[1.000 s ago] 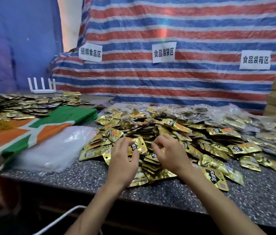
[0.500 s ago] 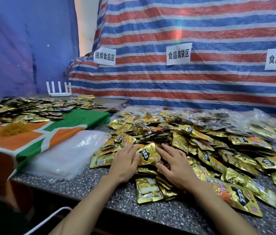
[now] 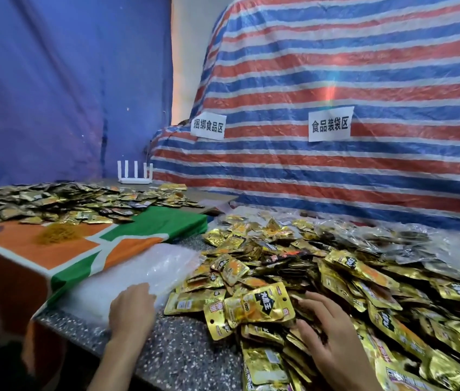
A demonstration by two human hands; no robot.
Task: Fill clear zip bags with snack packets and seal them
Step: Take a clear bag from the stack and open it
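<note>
The left hand (image 3: 131,311) lies at the near edge of the counter (image 3: 183,351), fingertips on the near end of the bags (image 3: 150,273). Its back faces the camera, so I cannot tell whether it pinches a bag or only rests on top. The right hand (image 3: 333,334) lies flat and released, fingers spread, on the near side of the packets (image 3: 336,277), grasping nothing. Between the two hands sits a small bunch (image 3: 254,307) of packets, touching the right fingertips and well apart from the left hand, so the right hand looks the nearer one for lifting it. The bags are a flat stack just left of the packets. Its long axis runs from the left hand away and to the right, so I judge a top bag would peel toward the person. A strip of bare counter between the wrists gives the only open room for holding a bag open. The packets crowd the right and the cloth (image 3: 62,249) bounds the bags on the left. Farther back, more packets lie on the cloth, and filled bags (image 3: 409,244) lie far right. A white router (image 3: 135,173) stands by the striped tarp (image 3: 336,66), which carries two signs (image 3: 330,124).
</note>
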